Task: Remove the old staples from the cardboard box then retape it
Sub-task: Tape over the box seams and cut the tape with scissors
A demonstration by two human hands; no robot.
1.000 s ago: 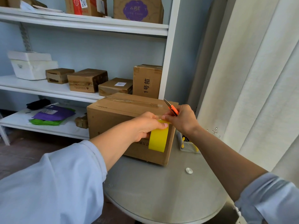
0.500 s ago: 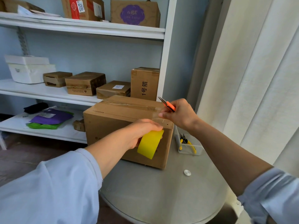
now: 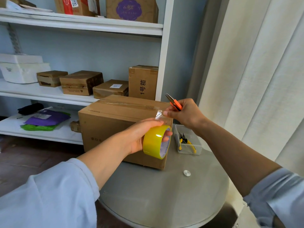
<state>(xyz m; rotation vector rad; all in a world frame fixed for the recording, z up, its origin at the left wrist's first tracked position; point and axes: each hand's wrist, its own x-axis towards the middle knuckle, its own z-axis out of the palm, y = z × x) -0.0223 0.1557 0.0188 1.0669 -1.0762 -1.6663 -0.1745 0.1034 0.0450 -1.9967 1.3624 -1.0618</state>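
Left hand [image 3: 139, 137] gripped yellow tape roll [image 3: 155, 141] against cardboard box [image 3: 111, 129] on desk [image 3: 164, 191]. Right hand [image 3: 185, 114] pinched tape end [image 3: 158, 115], holding orange snips [image 3: 175, 103].

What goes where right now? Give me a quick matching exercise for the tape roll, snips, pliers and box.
Things:
1. tape roll
2. snips
3. pliers
4. box

Places:
A. in the clear tub
B. on the round table
C. in the left hand
D. in the right hand

Pairs: 1-C, 2-D, 3-A, 4-B
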